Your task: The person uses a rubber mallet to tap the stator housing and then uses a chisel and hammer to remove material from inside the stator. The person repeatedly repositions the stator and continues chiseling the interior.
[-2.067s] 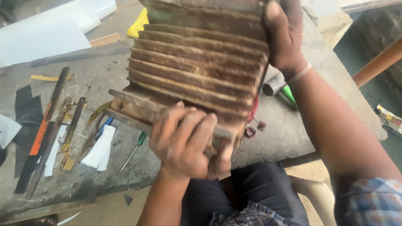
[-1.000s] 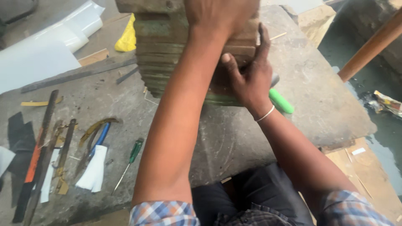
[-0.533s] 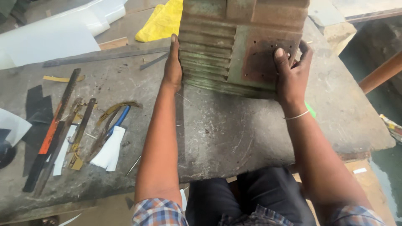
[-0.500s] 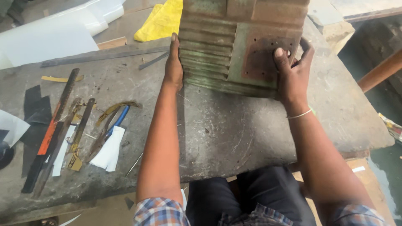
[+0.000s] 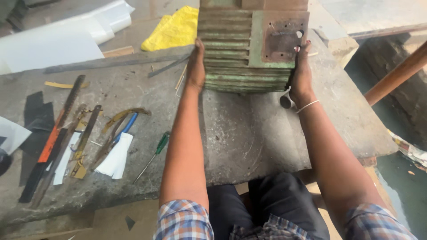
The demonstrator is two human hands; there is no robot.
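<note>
- The finned metal block (image 5: 247,49) now stands farther back on the stone bench (image 5: 249,133) than half a second ago.
- My left hand (image 5: 195,66) and right hand (image 5: 301,73) press flat against its sides, steadying it.

One head-worn view looked steeply down, facing away from the wearer, close over the stone worktable (image 5: 249,142).

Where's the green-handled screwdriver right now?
The green-handled screwdriver lies on the stone bench just left of the person's left forearm, beside the white paper scrap and blue-handled tool.
</note>
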